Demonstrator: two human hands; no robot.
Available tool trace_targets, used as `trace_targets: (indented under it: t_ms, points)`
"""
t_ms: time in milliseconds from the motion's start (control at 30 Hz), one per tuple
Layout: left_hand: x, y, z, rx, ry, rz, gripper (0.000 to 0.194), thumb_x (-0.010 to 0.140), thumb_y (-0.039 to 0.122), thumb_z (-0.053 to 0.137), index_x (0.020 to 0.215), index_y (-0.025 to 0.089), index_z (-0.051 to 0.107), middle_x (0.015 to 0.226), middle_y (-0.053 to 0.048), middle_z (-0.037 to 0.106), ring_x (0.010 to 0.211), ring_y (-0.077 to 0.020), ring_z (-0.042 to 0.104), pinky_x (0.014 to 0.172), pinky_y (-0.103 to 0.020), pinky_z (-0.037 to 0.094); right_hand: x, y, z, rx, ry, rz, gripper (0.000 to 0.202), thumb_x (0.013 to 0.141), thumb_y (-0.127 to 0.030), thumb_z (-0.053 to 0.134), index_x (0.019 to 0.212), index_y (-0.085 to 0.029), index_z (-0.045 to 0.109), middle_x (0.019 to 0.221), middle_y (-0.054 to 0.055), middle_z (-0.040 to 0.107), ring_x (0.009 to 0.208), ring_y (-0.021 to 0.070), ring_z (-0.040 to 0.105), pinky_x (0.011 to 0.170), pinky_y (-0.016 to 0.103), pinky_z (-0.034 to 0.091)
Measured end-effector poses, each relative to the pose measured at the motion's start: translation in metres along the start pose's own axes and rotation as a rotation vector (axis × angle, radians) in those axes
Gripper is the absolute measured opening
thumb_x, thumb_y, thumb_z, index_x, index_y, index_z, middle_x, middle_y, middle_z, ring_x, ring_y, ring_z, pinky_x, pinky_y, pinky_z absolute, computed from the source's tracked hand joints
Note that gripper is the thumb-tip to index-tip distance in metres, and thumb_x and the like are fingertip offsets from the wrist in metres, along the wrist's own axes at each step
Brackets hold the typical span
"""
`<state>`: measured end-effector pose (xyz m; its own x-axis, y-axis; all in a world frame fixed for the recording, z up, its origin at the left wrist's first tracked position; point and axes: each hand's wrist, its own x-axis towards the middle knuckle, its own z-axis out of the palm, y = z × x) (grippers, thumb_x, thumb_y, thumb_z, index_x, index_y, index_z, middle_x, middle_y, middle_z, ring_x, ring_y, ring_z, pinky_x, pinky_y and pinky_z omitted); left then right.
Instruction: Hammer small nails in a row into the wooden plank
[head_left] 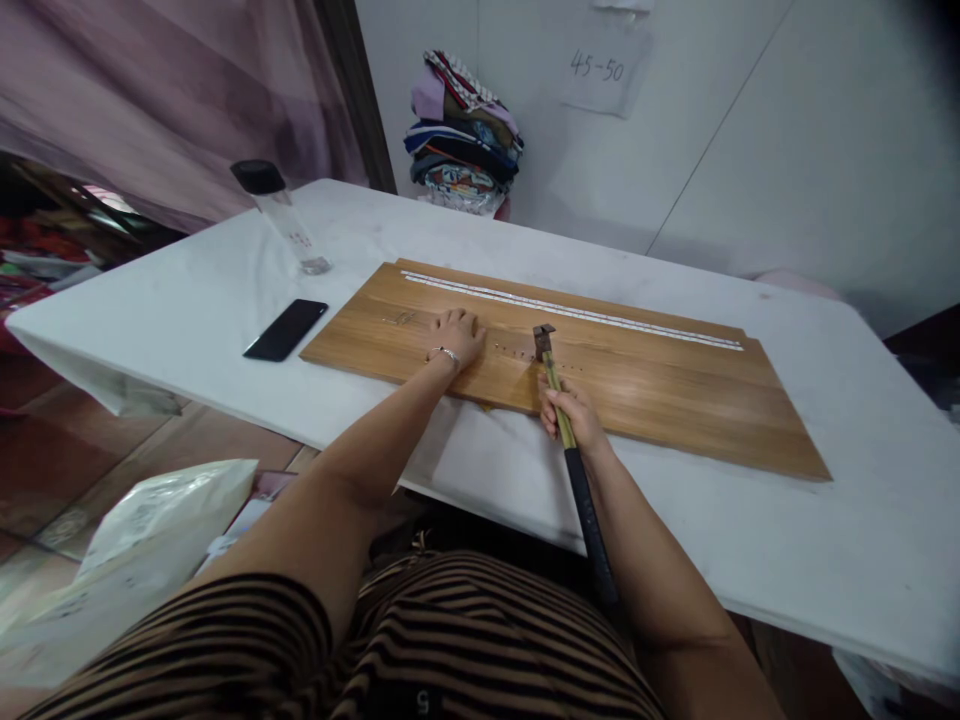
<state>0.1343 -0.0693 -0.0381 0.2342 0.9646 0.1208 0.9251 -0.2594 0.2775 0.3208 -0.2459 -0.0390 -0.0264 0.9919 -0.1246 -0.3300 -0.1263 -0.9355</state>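
Head view: right grip [576,418] closed round the hammer [543,343]; left grip [459,338] loosely open, palm hidden against board [675,390].

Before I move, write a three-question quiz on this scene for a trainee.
1. Multiple choice: Which part of the hammer does the right hand grip?
a) The end of the black grip
b) The yellowish shaft
c) The metal head

2. True or false: The left hand rests on the wooden board, while the smartphone lies on the white table.

3. Fill in the blank: The handwritten sign on the wall reads ____.

Key: 1. b; 2. true; 3. 45-50
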Motion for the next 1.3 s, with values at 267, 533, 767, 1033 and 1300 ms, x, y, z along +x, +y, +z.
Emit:
trace_targets:
  t_ms: [267, 533, 767, 1033, 1300]
  points:
    - [-0.0002, 0.0000, -0.0004, -0.004, -0.004, 0.000, 0.041, 0.098, 0.043, 0.042, 0.125, 0.023, 0.065, 0.149, -0.011, 0.055, 0.138, -0.0299, 0.043, 0.113, -0.049, 0.031, -0.0014, 0.0004, 0.0034, 0.001, 0.009, 0.004, 0.044, 0.074, -0.042, 0.074, 0.108, -0.021, 0.054, 0.046, -0.013, 0.052, 0.034, 0.0113, 0.048, 0.035, 0.023, 0.032]
    - [-0.0008, -0.0005, 0.0000, -0.019, -0.021, 0.007, 0.042, 0.098, 0.041, 0.041, 0.127, 0.022, 0.063, 0.150, -0.013, 0.053, 0.139, -0.0310, 0.042, 0.113, -0.049, 0.029, -0.0018, -0.0010, 0.0020, 0.063, -0.036, -0.032, 0.044, 0.076, -0.042, 0.073, 0.110, -0.021, 0.055, 0.047, -0.013, 0.051, 0.033, 0.0106, 0.046, 0.034, 0.023, 0.029]
    - [0.0006, -0.0025, 0.0030, -0.013, 0.003, 0.014, 0.044, 0.097, 0.044, 0.042, 0.125, 0.021, 0.066, 0.149, -0.013, 0.055, 0.137, -0.0304, 0.043, 0.113, -0.049, 0.030, -0.0008, 0.0009, 0.0002, 0.063, -0.039, -0.023, 0.046, 0.076, -0.043, 0.073, 0.111, -0.020, 0.054, 0.047, -0.013, 0.050, 0.034, 0.0112, 0.046, 0.033, 0.023, 0.030]
    - [0.0004, -0.0013, 0.0022, -0.035, 0.010, 0.008, 0.040, 0.095, 0.042, 0.045, 0.124, 0.025, 0.066, 0.148, -0.011, 0.057, 0.137, -0.0314, 0.044, 0.112, -0.051, 0.031, -0.0007, 0.0032, -0.0040, 0.060, -0.058, -0.034, 0.046, 0.078, -0.043, 0.072, 0.113, -0.020, 0.054, 0.049, -0.012, 0.051, 0.035, 0.0117, 0.047, 0.034, 0.023, 0.031]
    - [0.0001, -0.0023, 0.0018, -0.006, 0.017, -0.003, 0.042, 0.095, 0.044, 0.042, 0.125, 0.030, 0.067, 0.145, -0.009, 0.058, 0.138, -0.0299, 0.045, 0.112, -0.048, 0.034, -0.0025, 0.0016, -0.0026, 0.066, -0.047, -0.022, 0.043, 0.079, -0.043, 0.071, 0.112, -0.021, 0.055, 0.049, -0.012, 0.049, 0.035, 0.0105, 0.045, 0.033, 0.023, 0.031]
